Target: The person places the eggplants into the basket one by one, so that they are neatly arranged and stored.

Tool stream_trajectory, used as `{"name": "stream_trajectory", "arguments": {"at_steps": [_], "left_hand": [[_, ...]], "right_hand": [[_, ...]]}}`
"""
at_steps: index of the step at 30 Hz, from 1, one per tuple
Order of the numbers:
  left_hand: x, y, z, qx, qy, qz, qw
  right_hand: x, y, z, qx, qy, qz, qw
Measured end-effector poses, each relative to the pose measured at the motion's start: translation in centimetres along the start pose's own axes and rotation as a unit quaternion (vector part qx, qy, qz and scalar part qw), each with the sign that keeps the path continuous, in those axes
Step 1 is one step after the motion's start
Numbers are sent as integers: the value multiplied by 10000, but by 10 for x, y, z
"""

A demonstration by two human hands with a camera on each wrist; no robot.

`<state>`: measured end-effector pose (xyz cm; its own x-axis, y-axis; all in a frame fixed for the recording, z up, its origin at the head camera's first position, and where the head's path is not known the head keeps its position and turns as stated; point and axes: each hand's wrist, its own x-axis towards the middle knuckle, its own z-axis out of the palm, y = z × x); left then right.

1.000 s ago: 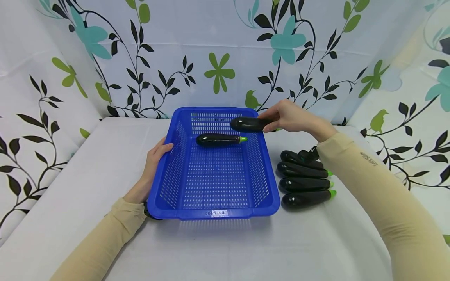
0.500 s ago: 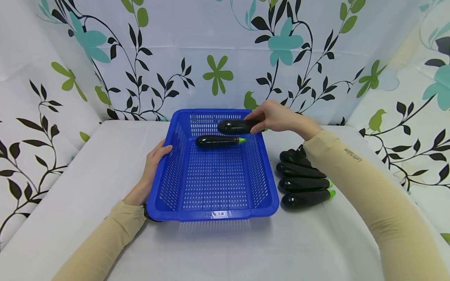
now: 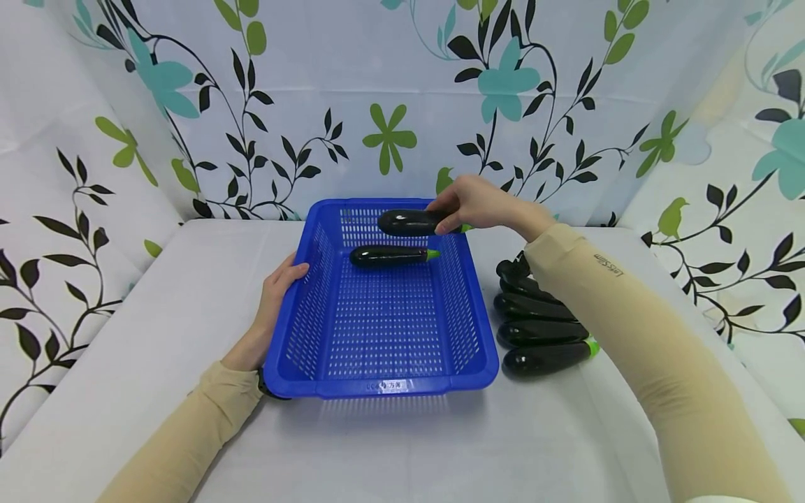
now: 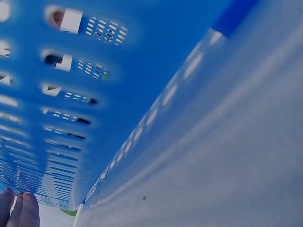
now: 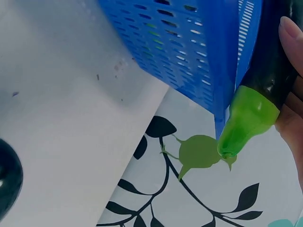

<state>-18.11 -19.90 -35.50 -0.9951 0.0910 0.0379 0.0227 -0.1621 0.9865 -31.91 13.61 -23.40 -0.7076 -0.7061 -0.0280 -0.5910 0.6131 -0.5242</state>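
Note:
A blue plastic basket [image 3: 409,388] with slotted walls stands on the white table. My left hand [image 3: 277,290] holds its left side, thumb at the rim; in the left wrist view its fingers [image 4: 29,210] lie along the slotted outer wall. Over the basket's back right part, my right hand [image 3: 478,202] grips an eggplant [image 3: 405,222] near its stem end. That eggplant lies roughly level, and its green cap [image 5: 251,116] shows beyond the rim in the right wrist view. Inside the basket, one eggplant [image 3: 388,256] rests crosswise toward the back, cap to the right.
Right of the basket, several eggplants [image 3: 547,358] lie in a row on the table [image 3: 553,433], partly covered by the right sleeve [image 3: 629,328]. A small black object [image 3: 512,267] sits at the row's far end. A leaf-patterned cloth [image 3: 302,63] hangs behind the table.
My right hand has carried the eggplant leftward, farther over the basket. The left hand keeps its hold, and the eggplant in the basket stays put.

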Motion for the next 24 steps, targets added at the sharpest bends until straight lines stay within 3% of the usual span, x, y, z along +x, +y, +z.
{"name": "stream_trajectory", "arguments": {"at_steps": [18, 24], "left_hand": [[-2, 2, 4, 88, 29, 91, 9999], [0, 0, 3, 112, 96, 81, 9999]], "right_hand": [[33, -32, 10, 283, -305, 6, 9991], [45, -42, 17, 113, -442, -160, 9988]]}}
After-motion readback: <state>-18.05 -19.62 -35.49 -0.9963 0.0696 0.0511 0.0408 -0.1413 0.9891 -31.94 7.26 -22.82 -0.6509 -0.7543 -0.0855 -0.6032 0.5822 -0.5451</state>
